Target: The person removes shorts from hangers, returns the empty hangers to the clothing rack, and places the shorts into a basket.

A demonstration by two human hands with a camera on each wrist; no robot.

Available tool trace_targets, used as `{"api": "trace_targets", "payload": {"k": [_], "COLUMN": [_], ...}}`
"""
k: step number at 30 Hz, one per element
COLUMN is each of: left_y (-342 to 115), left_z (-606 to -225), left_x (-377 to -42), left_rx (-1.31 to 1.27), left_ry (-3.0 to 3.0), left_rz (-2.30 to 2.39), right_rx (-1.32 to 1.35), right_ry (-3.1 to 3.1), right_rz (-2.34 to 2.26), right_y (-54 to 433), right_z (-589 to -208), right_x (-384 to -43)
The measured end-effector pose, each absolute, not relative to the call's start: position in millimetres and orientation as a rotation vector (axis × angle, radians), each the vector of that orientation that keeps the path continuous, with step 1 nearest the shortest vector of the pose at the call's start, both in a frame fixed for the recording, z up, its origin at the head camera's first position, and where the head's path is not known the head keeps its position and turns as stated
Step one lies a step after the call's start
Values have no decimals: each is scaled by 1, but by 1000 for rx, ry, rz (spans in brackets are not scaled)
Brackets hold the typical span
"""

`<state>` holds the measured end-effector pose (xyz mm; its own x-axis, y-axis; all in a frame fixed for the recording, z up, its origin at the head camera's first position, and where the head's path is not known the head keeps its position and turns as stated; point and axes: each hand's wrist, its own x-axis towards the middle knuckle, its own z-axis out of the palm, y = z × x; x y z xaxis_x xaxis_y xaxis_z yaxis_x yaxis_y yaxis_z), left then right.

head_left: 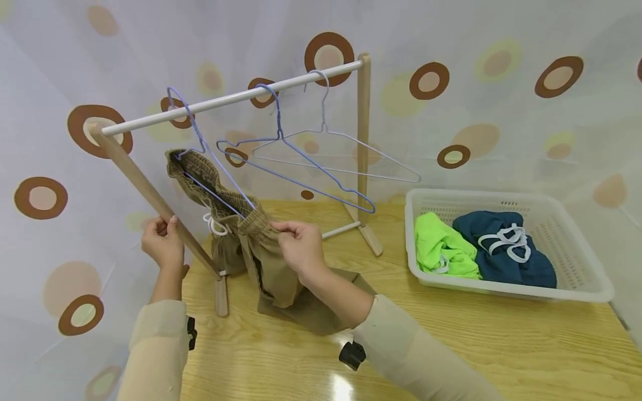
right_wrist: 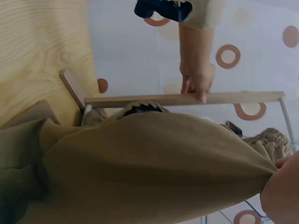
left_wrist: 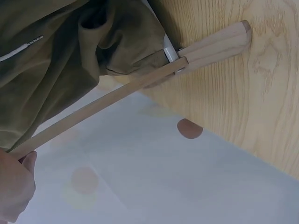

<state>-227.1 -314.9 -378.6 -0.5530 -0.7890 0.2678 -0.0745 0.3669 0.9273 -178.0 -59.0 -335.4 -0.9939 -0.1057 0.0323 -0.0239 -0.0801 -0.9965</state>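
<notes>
The garment (head_left: pixel 278 270) pinched mid-frame by the right hand (head_left: pixel 303 249) could be dislodged by overpulling, the post (head_left: pixel 139 174) being gripped by the left hand (head_left: pixel 164 245).

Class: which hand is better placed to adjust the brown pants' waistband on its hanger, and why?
Probably the right hand: it pinches the brown pants by the waistband, near the hanger. The left hand grips the rack post instead.

You're facing brown trousers (head_left: pixel 283 267) with white drawstring (head_left: pixel 212 225), wearing cream sleeves (head_left: pixel 159 334). Two left hangers (head_left: pixel 278 111) showing blue, right hanger (head_left: pixel 323 106) pale grey. White basket (head_left: pixel 501 293) at right framing lime-green garment (head_left: pixel 442 245), dark-blue garment (head_left: pixel 524 270). Far backdrop (head_left: pixel 391 33) displaying brown-ringed dots.
</notes>
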Motion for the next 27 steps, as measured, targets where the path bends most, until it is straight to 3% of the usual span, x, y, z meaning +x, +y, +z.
{"api": "trace_targets", "payload": {"k": [11, 27], "left_y": [-321, -319], "left_z": [-383, -386], "left_x": [-228, -229], "left_rx": [699, 695], "left_ry": [-1870, -1853], "left_rz": [-1219, -1233], "right_rx": [-405, -372], "right_ry": [2162, 2082], "right_rz": [-2174, -2145], "right_y": [-5, 89], "right_z": [-331, -319], "right_x": [-177, -170]}}
